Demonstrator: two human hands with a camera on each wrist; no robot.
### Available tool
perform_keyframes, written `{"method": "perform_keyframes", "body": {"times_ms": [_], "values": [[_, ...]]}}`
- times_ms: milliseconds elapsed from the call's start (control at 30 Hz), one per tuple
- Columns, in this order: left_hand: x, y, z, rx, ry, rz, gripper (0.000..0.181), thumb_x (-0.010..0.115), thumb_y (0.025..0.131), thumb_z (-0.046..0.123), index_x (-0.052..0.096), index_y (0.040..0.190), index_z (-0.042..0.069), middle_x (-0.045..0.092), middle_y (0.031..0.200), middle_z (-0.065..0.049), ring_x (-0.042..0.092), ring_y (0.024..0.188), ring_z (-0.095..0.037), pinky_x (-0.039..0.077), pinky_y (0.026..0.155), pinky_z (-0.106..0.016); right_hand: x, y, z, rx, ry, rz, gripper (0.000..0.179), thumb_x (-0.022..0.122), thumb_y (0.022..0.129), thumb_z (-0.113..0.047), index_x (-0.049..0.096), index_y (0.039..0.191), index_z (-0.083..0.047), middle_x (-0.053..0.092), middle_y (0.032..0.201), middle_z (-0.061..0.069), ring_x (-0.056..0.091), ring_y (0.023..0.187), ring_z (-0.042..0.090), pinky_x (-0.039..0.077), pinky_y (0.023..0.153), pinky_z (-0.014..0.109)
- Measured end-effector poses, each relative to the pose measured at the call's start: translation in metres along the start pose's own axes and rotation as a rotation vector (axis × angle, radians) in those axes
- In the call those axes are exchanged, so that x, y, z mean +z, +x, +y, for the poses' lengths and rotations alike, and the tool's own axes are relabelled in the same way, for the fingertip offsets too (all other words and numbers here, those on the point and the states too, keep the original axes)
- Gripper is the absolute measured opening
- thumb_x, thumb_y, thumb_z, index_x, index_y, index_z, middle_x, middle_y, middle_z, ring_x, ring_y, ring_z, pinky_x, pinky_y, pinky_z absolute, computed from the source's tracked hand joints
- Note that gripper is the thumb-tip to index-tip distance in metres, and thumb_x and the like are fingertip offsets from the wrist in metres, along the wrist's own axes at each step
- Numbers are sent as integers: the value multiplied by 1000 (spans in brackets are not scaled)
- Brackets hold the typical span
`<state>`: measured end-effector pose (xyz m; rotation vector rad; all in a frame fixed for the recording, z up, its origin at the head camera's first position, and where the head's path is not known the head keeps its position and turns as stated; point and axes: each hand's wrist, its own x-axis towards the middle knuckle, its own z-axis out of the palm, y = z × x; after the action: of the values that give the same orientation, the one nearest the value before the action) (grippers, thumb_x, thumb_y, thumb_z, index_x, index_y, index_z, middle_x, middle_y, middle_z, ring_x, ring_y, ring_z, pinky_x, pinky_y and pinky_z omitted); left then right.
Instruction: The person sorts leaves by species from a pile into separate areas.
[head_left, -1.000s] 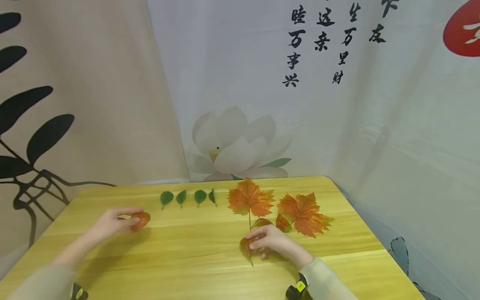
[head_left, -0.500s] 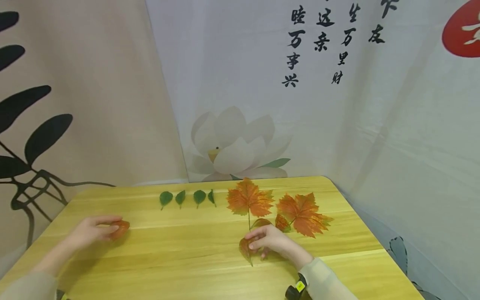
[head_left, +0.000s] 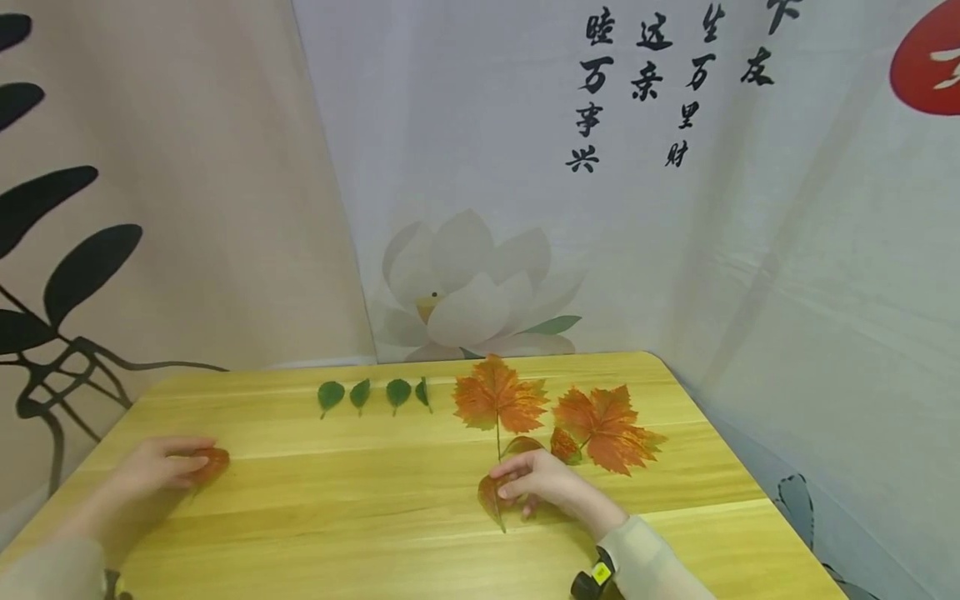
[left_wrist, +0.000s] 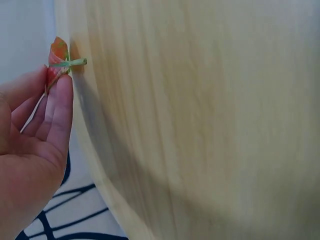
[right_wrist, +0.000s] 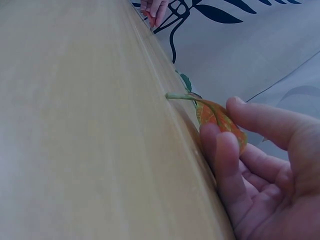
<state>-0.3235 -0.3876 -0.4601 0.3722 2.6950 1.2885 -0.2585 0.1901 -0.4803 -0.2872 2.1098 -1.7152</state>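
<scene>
My left hand [head_left: 161, 467] pinches a small orange-red leaf [head_left: 212, 467] between thumb and fingers over the left part of the table. In the left wrist view that leaf [left_wrist: 58, 57] is curled, its short green stem pointing away from the fingers. My right hand [head_left: 543, 483] pinches another orange leaf [head_left: 491, 498], right of the table's middle. Its green-tinged stem points toward the near edge in the head view; the right wrist view shows this leaf [right_wrist: 220, 120] between thumb and fingertips. Part of it is hidden by the fingers.
Several small green leaves [head_left: 398, 393] lie in a row near the table's far edge. Two large orange maple leaves [head_left: 501, 396] lie at the back right, with smaller orange leaves [head_left: 564, 446] beside them. A printed cloth [head_left: 480, 167] hangs behind the wooden table [head_left: 337, 500].
My left hand has moved left and slightly nearer, carrying its orange leaf with it. The right hand and its leaf have stayed in place.
</scene>
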Motion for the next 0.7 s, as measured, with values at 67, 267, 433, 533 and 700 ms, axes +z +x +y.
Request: {"method": "perform_keyframes", "body": {"times_ms": [67,267,433,533,700], "values": [[-2,-1,-4,-5,11,8,43,58,94,0,43,123,-27,46,120,-48,68,78,-13,58,69,-31,0,0,0,-1,1,-2,32,74,84,-6,68,113,3,69,94,8,65,70,16,51,46,22],[-8,1,-12,-39,78,13,43,61,94,4,47,123,-24,51,119,-43,62,82,-2,57,70,-28,0,0,0,-9,-4,-8,31,74,83,-7,68,112,3,69,91,9,64,69,16,51,46,23],[-11,3,-16,-93,116,17,42,63,93,8,52,123,-19,53,121,-39,53,83,9,55,71,-23,1,0,0,-7,-7,-4,31,74,83,-6,68,112,2,69,92,8,64,69,16,51,46,23],[-9,3,-17,-81,70,14,39,62,92,3,52,122,-20,54,119,-39,52,83,12,55,70,-22,1,0,-1,-10,-11,-3,31,74,83,-6,68,112,2,69,91,8,65,69,16,51,46,23],[-9,6,-19,-43,133,7,36,64,91,3,56,118,-19,58,117,-36,59,87,3,51,72,-17,1,0,-1,-20,-16,-2,31,74,84,-7,68,113,2,69,89,8,65,70,16,51,46,23]]}}
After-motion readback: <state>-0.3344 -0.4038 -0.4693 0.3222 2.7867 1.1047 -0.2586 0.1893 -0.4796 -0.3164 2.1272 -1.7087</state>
